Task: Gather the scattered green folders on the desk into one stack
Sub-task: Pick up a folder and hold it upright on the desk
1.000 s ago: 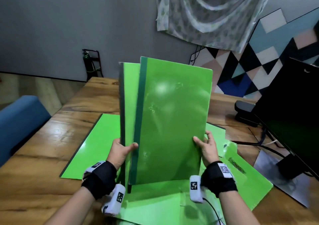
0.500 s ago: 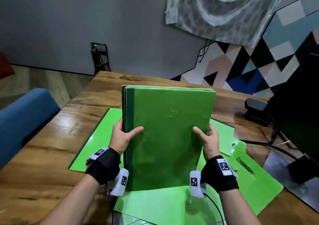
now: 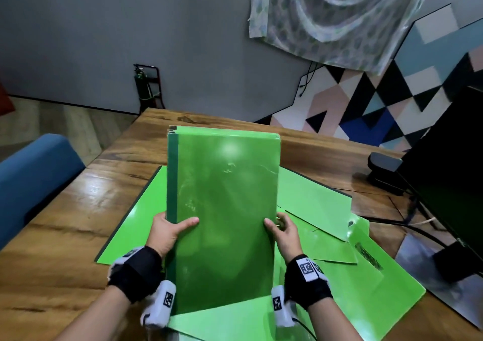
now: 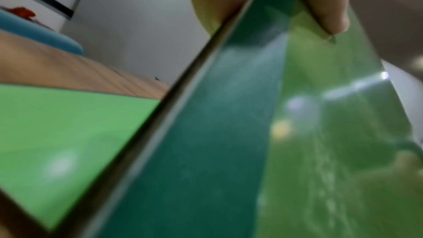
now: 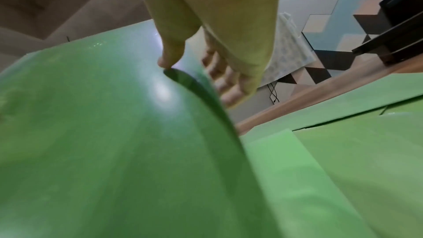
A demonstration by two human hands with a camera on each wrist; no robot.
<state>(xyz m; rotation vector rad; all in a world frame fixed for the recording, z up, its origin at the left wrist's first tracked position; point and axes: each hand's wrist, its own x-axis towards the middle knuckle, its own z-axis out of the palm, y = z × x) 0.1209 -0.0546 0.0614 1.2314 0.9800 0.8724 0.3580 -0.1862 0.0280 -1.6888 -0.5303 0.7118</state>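
I am tipping the held stack of folders [image 3: 224,223] further back than half a second ago, so its top edge is leaning toward 12 o'clock and its bottom edge is sitting on the loose folders at 6 o'clock; a second ago two folders were standing fanned apart, and now their edges are lining up flush.

My left hand [image 3: 167,233] is gripping the stack's left side, thumb lying across the dark green spine strip [image 4: 206,142] and fingers behind it. At 9 o'clock a flat bright green folder [image 3: 136,218] is lying on the wooden desk [image 3: 78,210], its dark edge running parallel to the stack, with bare glossy plank stretching out beyond it toward the blue chair [image 3: 34,173].

The stack's front cover is smooth, shiny plastic with scuffs and a glare spot.

My right hand [image 3: 285,233] is pinching the stack's right edge, thumb on the front, fingers [image 5: 228,86] curled behind, and the cover is bowing there. At 3 o'clock more thin folders [image 3: 326,225] are overlapping at angles, reaching close to the black monitor [image 3: 449,184] and its cables.
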